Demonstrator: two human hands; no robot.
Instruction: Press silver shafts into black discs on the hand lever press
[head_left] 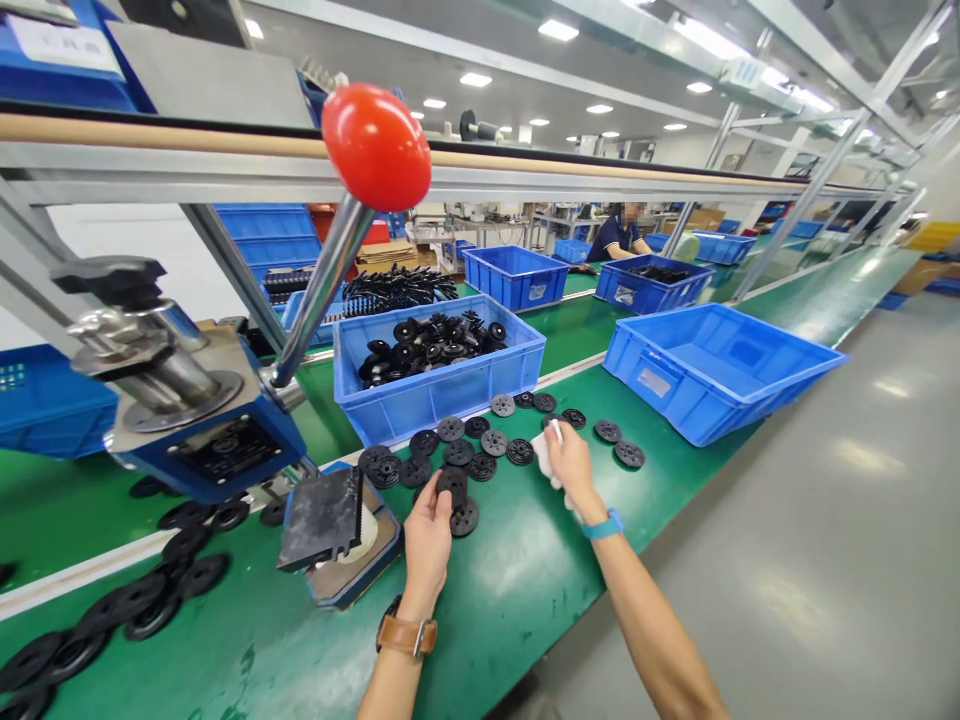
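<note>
Between the thumb and fingers of my left hand (429, 535) is a round black plastic disc (452, 486) with small holes, held just above the green bench. My right hand (571, 462) is closed around a crumpled white cloth (547, 455). Several similar discs lie flat between and beyond my hands, such as a ribbed disc (520, 452) near the cloth. Two more discs (628, 455) rest to the right of my right hand. Left of my left hand stands a lever press (202, 430) with a black block (322, 515) on its base.
The press lever's red knob (376, 147) rises high at left. A blue bin (442, 400) of black parts stands behind the discs, with a blue bin (667, 395) to its right. More black rings (154, 605) lie at lower left. A person (619, 235) sits farther back.
</note>
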